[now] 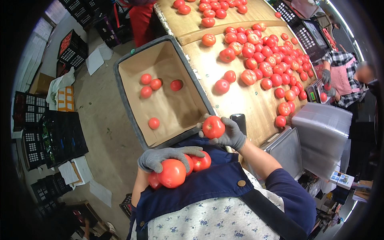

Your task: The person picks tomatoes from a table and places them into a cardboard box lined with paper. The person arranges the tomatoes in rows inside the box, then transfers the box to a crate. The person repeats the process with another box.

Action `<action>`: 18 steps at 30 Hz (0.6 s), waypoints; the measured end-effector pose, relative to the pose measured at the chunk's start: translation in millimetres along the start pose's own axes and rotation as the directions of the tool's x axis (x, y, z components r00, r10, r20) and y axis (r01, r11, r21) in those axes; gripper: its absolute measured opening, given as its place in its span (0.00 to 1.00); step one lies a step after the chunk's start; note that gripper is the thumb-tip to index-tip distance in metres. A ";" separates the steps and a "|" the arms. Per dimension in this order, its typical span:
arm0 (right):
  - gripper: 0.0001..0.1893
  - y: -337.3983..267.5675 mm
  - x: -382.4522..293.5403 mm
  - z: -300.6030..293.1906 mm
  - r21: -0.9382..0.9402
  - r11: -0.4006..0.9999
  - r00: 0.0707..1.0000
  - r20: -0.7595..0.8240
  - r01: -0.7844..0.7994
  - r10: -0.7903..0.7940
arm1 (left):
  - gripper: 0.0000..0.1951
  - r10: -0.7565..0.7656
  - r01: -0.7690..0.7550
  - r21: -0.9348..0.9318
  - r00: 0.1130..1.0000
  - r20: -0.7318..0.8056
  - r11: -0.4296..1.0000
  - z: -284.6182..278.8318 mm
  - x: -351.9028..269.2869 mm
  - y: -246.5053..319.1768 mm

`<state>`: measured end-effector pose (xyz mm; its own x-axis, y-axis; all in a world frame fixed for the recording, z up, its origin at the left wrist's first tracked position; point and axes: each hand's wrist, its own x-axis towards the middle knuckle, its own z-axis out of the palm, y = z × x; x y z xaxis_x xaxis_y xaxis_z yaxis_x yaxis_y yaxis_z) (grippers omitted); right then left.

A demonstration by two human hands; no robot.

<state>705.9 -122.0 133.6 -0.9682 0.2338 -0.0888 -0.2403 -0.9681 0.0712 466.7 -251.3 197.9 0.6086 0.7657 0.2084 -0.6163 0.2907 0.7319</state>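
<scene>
My right hand (235,136), in a grey knit glove, holds a red tomato (213,127) over the near right corner of the crate. My left hand (162,157), gloved alike, presses several tomatoes (172,173) against the bib of my navy apron (210,183). Just beyond lies a dark-rimmed crate (125,87) lined with brown paper (168,108). Several tomatoes (146,91) rest apart on its bottom. On the sloping wooden sorting table (237,100) to the right, many tomatoes (266,69) lie in a loose spread.
A wooden divider (222,30) crosses the table. A smartphone (238,121) lies near my right hand. Stacked clear plastic containers (321,135) stand right, past a grey metal tray (286,153). A gloved person (342,79) works at a digital scale (313,93). Black crates (73,49) line the left floor.
</scene>
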 end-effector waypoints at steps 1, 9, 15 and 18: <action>0.26 4.3 1.0 -1.6 0.014 1.000 1.000 0.024 0.002 -0.003 | 0.34 -0.002 0.002 -0.001 1.000 -0.002 1.000 -0.9 -0.2 -1.2; 0.25 13.3 25.3 -22.9 0.261 0.960 0.993 -0.040 -0.101 0.115 | 0.33 0.022 -0.030 0.122 0.997 0.073 0.992 -11.3 -8.3 -12.7; 0.20 19.5 32.8 -16.8 0.039 0.999 0.974 -0.226 -0.006 0.015 | 0.33 0.048 -0.048 0.157 0.999 0.007 0.986 2.5 -18.9 -17.4; 0.20 15.5 32.8 -18.7 -0.006 0.999 0.971 -0.237 -0.036 0.033 | 0.33 0.058 -0.058 0.187 0.998 0.008 0.981 1.8 -20.6 -22.0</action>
<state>671.7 -131.0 113.2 -0.9318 0.1733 -0.3190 -0.2051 -0.9763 0.0687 468.6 -274.6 178.6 0.5762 0.7763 0.2555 -0.5463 0.1334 0.8269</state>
